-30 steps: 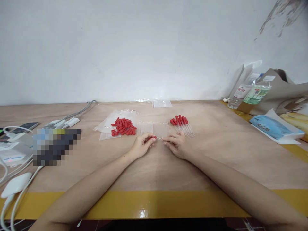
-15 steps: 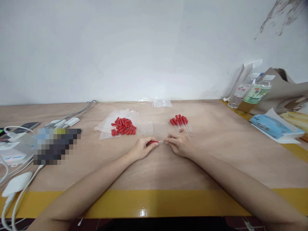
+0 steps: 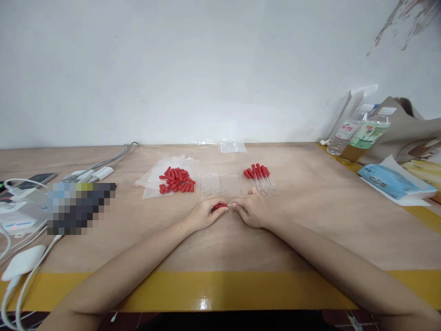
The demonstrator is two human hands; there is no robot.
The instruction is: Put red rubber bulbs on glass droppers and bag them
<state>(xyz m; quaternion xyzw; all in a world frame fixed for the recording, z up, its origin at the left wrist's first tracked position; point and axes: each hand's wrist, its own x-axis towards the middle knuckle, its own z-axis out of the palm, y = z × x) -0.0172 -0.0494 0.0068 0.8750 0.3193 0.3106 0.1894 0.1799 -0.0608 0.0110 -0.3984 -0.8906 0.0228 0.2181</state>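
My left hand is closed around a red rubber dropper bulb, which lies sideways between thumb and fingers. From its open end a thin glass tube runs to the right, where my right hand pinches it. Just beyond my hands lies a row of bare glass tubes. To its left, loose red bulbs are heaped on clear plastic bags. Droppers with red bulbs on their glass tubes lie behind my right hand.
A power strip with cables, white chargers and a pixelated dark object lie at the left. Two bottles and a blue tissue pack stand at the right. A small clear bag lies by the wall.
My right hand has moved slightly left, closer to my left hand, and its fingers have closed on the glass tube. Less of the tube shows between my hands.
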